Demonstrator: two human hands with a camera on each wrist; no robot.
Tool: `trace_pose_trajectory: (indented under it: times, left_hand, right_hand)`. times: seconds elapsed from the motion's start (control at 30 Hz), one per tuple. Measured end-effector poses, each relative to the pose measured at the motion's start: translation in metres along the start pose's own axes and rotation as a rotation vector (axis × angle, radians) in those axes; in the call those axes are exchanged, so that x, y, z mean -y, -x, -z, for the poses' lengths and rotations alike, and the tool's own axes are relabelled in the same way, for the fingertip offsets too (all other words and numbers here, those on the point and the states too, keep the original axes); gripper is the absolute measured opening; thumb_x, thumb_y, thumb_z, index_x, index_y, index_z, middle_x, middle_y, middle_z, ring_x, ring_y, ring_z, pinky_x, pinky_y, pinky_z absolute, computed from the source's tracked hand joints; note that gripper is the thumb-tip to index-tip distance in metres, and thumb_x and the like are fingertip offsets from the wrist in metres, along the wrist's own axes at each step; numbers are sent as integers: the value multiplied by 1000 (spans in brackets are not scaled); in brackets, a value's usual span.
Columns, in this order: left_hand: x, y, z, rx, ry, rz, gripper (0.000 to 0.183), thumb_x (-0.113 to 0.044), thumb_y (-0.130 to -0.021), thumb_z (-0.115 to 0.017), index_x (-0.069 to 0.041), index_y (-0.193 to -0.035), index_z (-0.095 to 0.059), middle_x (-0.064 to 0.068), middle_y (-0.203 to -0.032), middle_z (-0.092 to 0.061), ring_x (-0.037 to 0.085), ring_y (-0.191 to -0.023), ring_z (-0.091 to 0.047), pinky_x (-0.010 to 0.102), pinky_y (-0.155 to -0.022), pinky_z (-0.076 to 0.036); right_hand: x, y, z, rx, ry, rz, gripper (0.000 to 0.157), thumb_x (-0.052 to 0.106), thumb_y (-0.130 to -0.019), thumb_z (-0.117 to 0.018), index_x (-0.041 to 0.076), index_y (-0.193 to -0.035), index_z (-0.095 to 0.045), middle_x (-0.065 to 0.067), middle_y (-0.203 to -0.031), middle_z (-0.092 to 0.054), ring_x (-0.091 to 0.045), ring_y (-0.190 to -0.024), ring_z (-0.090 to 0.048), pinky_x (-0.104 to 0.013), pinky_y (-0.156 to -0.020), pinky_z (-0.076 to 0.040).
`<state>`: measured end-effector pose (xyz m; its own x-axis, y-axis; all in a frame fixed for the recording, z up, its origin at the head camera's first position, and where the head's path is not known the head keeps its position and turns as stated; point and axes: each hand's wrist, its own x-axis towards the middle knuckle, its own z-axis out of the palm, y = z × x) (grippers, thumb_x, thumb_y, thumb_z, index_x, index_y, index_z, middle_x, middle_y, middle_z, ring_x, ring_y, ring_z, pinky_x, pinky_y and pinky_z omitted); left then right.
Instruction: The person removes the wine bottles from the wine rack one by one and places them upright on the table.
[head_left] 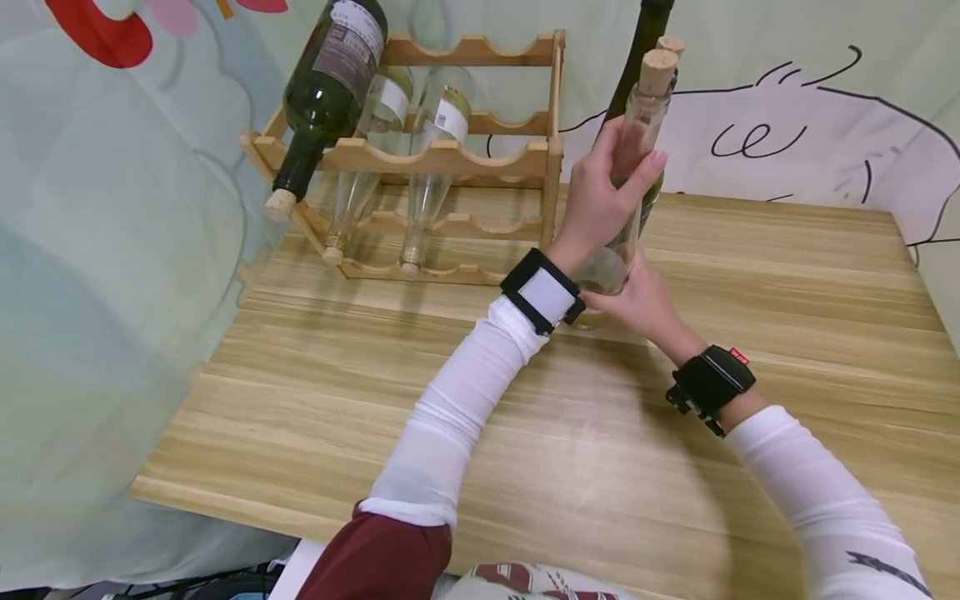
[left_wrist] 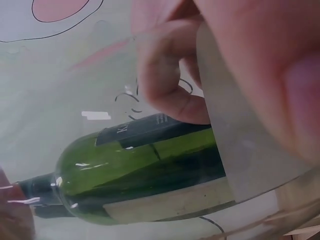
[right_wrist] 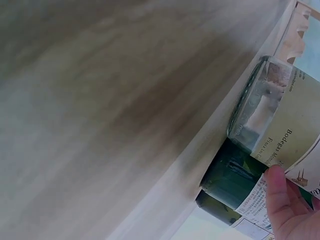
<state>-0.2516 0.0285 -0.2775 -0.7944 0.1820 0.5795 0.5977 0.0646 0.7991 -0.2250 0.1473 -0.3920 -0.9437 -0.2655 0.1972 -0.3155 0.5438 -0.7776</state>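
My left hand wraps round the upper part of a clear glass wine bottle, which has a cork in its mouth. Lower down, my right hand grips the same bottle near its base, partly hidden behind the glass. The right wrist view shows the bottle's cream label and my right fingers on its edge. Close behind stand dark green bottles, one with a dark neck. Through the clear glass, the left wrist view shows a green bottle.
To the left stands a wooden wine rack. It holds a dark wine bottle on top and two clear bottles, one of them nearer the middle, necks toward me. The wooden table meets a printed cloth at the back.
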Motion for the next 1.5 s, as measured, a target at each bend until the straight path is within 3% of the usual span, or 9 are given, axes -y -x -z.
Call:
trace_pose_trajectory:
  times: [0.33,0.6,0.93,1.2,1.33,1.5]
  left_hand:
    - [5,-7,-2,-2,-40,57,39,-12,-84,-56,-3,-119,-41,13,-97,-63,12,-80,-59,14,-71,-45]
    - [6,-10,-1,7,-78,108,39,-13,-84,-55,-4,-120,-41,11,-100,-63,11,-85,-59,12,-75,-44]
    - [5,-8,-1,11,-87,115,41,-15,-85,-55,-6,-122,-40,9,-101,-63,9,-84,-59,13,-72,-45]
    - [-15,0,2,31,-65,129,41,-10,-86,-52,-2,-123,-37,13,-99,-61,13,-88,-58,12,-76,-43]
    - [-20,2,5,77,-48,153,43,-12,-89,-49,-4,-127,-33,13,-102,-60,11,-94,-58,12,-80,-42]
    - [-10,4,10,130,-180,166,50,-22,-89,-50,-10,-133,-28,6,-119,-53,6,-108,-50,14,-87,-38]
  right_hand:
    - [-1,-6,2,-19,23,-29,81,33,-66,-74,10,-128,-29,-12,-109,-52,-24,-93,-50,-38,-73,-41]
    - [1,-7,3,-3,47,-49,84,37,-67,-73,9,-131,-26,-13,-113,-50,-25,-97,-50,-40,-74,-43]
    - [0,-7,3,2,33,-52,87,37,-66,-73,12,-134,-23,-13,-116,-50,-25,-98,-50,-41,-76,-43]
    - [-1,-6,2,-10,43,-68,89,40,-65,-73,12,-133,-23,-12,-113,-52,-25,-95,-51,-38,-73,-42]
    - [-1,-6,2,-8,51,-81,88,46,-64,-72,12,-131,-26,-10,-109,-52,-24,-92,-51,-36,-70,-41]
    - [0,-7,2,-3,37,-71,87,46,-65,-72,9,-129,-27,-11,-109,-52,-24,-93,-51,-36,-71,-41]
